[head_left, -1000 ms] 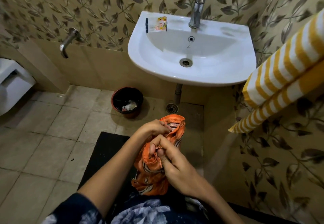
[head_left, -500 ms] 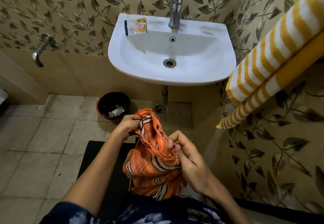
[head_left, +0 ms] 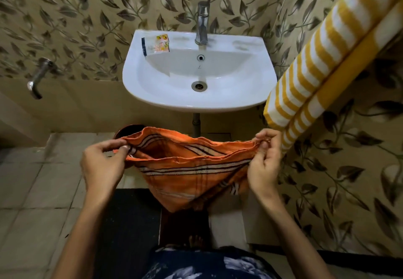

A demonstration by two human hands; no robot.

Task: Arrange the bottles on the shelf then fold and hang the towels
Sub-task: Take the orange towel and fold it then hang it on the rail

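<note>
Orange towel (head_left: 187, 169) is spread between my left hand (head_left: 102, 165) and right hand (head_left: 265, 160), each pinching a corner; folding is underway and hanging remains, I judge.

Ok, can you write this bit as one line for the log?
step: fold towel | left hand: pinches orange striped cloth towel | right hand: pinches other end | towel: spread between hands, sagging | yellow-and-white striped towel: hung

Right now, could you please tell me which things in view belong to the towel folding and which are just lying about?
In the job: orange striped towel, left hand, right hand, yellow striped towel.
Lying about: sachet, washbasin, bin, black mat.
</note>
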